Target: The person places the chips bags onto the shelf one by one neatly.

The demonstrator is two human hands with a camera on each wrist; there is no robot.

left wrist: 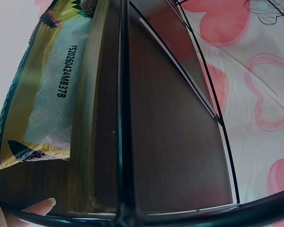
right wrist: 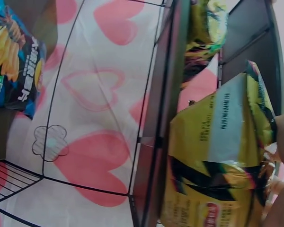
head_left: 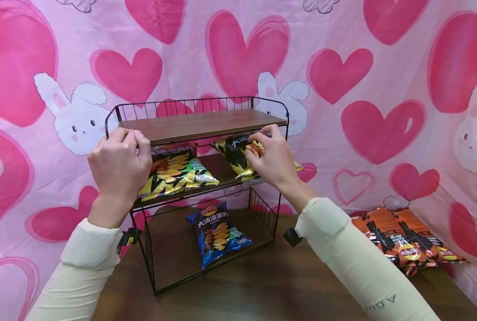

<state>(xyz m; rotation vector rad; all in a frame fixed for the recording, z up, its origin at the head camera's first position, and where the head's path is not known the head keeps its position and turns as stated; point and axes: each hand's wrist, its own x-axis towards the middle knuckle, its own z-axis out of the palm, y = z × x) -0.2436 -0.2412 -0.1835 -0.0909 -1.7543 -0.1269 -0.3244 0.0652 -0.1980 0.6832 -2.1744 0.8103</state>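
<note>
At the left end of a two-tier rack with a brown top (head_left: 206, 122), my left hand (head_left: 120, 167) is curled by the black wire frame (left wrist: 123, 118). In the left wrist view a fingertip (left wrist: 45, 205) shows behind that frame. My right hand (head_left: 272, 156) pinches a black-and-yellow bag of potato chips (head_left: 235, 154) at the right of the middle shelf. In the right wrist view this bag's yellow back (right wrist: 203, 142) faces the camera, tilted. Another black-and-yellow chip bag (head_left: 178, 171) lies on the left of the same shelf.
A blue chip bag (head_left: 220, 234) leans back on the rack's bottom shelf (head_left: 168, 254). Several orange-and-black chip bags (head_left: 407, 238) lie on the wooden table (head_left: 286, 285) at the right. A pink heart-patterned cloth (head_left: 230, 53) hangs close behind the rack.
</note>
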